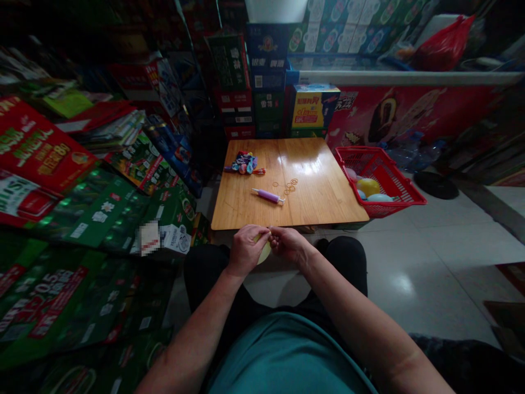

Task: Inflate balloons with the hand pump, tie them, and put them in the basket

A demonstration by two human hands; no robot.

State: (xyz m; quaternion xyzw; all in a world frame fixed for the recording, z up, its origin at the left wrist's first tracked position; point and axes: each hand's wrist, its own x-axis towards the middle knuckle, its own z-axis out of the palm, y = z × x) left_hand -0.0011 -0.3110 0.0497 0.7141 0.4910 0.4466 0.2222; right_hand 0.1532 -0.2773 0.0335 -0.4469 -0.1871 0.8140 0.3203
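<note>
A pale yellow balloon (264, 253), lightly inflated, hangs between my hands just off the near edge of the table. My left hand (246, 249) is closed around its upper side. At the balloon's neck, the fingers of my right hand (289, 243) are pinched together, meeting my left fingertips. On the wooden table (320, 202) beyond lies a purple hand pump (269, 196) with white ends. Beside it are several loose rubber bands (291, 186). Farther back sits a small heap of uninflated balloons (245, 163) in mixed colours.
To the right of the table stands a red basket (389, 175) holding several inflated balloons (369, 187). Stacked green drink cases (102, 205) crowd the left side. Boxes (266, 71) and a chest freezer (394, 78) line the back. Plastic bottles (414, 153) lie behind the basket.
</note>
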